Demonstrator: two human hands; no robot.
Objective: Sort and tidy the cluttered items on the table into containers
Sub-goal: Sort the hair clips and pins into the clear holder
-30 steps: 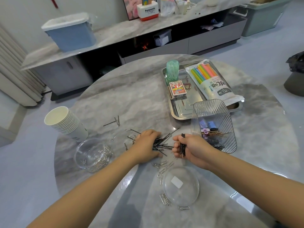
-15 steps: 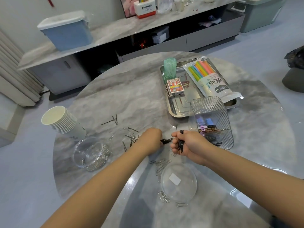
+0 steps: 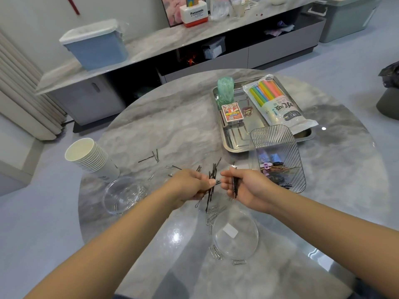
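While my left hand [image 3: 190,185] pinched a loose bunch of hairpins [image 3: 212,182] at frame centre, my right hand [image 3: 244,187] gripped a smaller bundle [image 3: 235,186], just left of the ribbed bin [image 3: 278,137] on the surface [image 3: 172,126].

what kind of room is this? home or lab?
Most likely a home living room: a round marble table stands before a low TV-style cabinet, with curtains at left and household clutter such as a blue bin on the cabinet.

The left hand [image 3: 190,186] has risen off the table [image 3: 172,126] gripping a bunch of black hairpins [image 3: 211,184], now just beside the right hand [image 3: 244,186].
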